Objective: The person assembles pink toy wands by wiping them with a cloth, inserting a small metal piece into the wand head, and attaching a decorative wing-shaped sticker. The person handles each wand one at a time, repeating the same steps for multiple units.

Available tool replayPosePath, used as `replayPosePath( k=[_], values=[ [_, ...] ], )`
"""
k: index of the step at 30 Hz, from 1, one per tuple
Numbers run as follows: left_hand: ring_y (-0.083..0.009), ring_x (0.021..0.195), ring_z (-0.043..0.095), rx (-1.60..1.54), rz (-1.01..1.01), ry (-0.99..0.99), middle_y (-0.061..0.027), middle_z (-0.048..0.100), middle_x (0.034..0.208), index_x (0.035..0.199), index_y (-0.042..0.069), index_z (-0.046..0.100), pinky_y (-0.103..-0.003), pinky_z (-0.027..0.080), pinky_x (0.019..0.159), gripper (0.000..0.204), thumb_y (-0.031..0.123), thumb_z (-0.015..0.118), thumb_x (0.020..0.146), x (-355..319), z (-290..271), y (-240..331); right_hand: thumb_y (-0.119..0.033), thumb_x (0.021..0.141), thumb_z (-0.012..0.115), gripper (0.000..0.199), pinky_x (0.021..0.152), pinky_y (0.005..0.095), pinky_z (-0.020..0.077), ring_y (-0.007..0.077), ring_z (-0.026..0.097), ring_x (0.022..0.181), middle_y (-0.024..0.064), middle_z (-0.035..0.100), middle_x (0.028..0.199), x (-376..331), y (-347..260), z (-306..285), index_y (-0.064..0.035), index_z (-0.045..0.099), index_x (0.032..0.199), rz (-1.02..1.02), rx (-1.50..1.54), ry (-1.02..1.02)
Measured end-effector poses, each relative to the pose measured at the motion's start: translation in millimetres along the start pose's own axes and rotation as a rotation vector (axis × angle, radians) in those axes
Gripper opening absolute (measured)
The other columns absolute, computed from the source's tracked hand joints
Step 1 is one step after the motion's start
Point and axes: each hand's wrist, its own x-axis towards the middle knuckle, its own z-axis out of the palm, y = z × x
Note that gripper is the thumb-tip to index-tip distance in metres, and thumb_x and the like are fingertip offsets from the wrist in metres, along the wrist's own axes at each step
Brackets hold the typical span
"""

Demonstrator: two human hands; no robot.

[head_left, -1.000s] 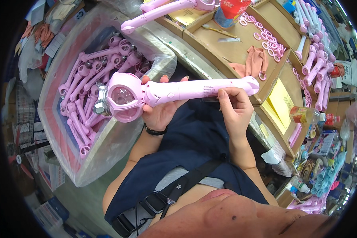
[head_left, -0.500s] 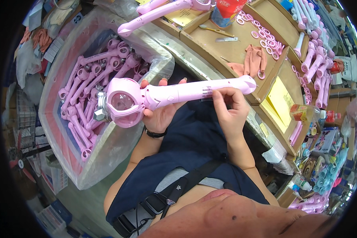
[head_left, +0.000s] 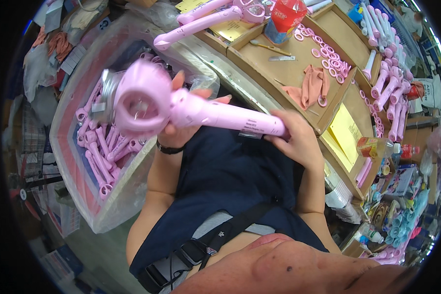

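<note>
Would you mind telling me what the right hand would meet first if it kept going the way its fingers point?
The right hand grips the handle end of the pink wand, its fingers pointing up-left along the handle. Going straight on, it would probably meet the left hand holding the wand near its round head, though depth is hard to judge.

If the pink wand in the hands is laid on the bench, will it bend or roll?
The pink wand probably stays stiff: held between the left hand and right hand, it spans straight. Its round handle might roll, though the wide head likely stops it.
</note>
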Motion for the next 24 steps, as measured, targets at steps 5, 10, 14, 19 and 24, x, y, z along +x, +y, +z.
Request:
replayPosePath(
  k=[5, 10, 14, 19, 24],
  values=[
    [-0.027, 0.129, 0.039, 0.245, 0.001, 0.445, -0.0161, 0.042, 0.135, 0.141, 0.004, 0.027, -0.042, 0.031, 0.108, 0.067, 0.042, 0.054, 0.092, 34, 19, -34, -0.021, 0.067, 0.08, 0.04, 0.057, 0.0361, 0.0503, 0.031, 0.063, 0.066, 0.0131, 0.065, 0.083, 15, -20, 45, -0.0069, 0.063, 0.101, 0.137, 0.185, 0.295],
    [-0.0193, 0.11, 0.049, 1.101, 0.275, 0.62, -0.0151, 0.05, 0.121, 0.128, -0.005, 0.04, -0.036, 0.03, 0.104, 0.049, 0.03, 0.05, 0.096, 36, 22, -85, -0.02, 0.071, 0.077, 0.045, 0.061, 0.0384, 0.0502, 0.0334, 0.062, 0.07, 0.0158, 0.062, 0.083, 11, -46, 96, -0.0018, 0.056, 0.107, 0.18, 0.062, 0.525],
    [-0.0119, 0.073, 0.057, 0.891, 0.14, 0.852, -0.006, 0.061, 0.086, 0.107, -0.002, 0.054, -0.027, 0.048, 0.073, 0.026, 0.021, 0.053, 0.095, 28, 3, -90, -0.014, 0.075, 0.074, 0.044, 0.066, 0.0319, 0.0507, 0.0222, 0.063, 0.075, 0.012, 0.063, 0.088, -6, -57, 107, -0.0002, 0.054, 0.111, 0.318, 0.445, 0.351],
    [-0.0331, 0.107, 0.058, -0.662, -0.458, 0.21, -0.0228, 0.055, 0.124, 0.125, 0.0, 0.051, -0.045, 0.039, 0.098, 0.075, 0.063, 0.029, 0.092, 34, -16, -97, -0.015, 0.076, 0.074, 0.044, 0.078, 0.0273, 0.0485, 0.0117, 0.061, 0.083, 0.0072, 0.065, 0.093, -21, -56, 98, 0.0011, 0.056, 0.112, 0.423, 0.93, 0.012],
    [-0.0234, 0.053, 0.056, -0.558, -0.3, 0.027, -0.0107, 0.058, 0.063, 0.085, 0.002, 0.058, -0.04, 0.052, 0.063, 0.06, 0.055, 0.033, 0.094, 18, -9, -90, -0.016, 0.076, 0.075, 0.045, 0.072, 0.0236, 0.0483, 0.0084, 0.06, 0.079, 0.0058, 0.065, 0.091, -29, -49, 95, 0.0025, 0.056, 0.111, 0.498, 1.152, -0.095]
  ],
)
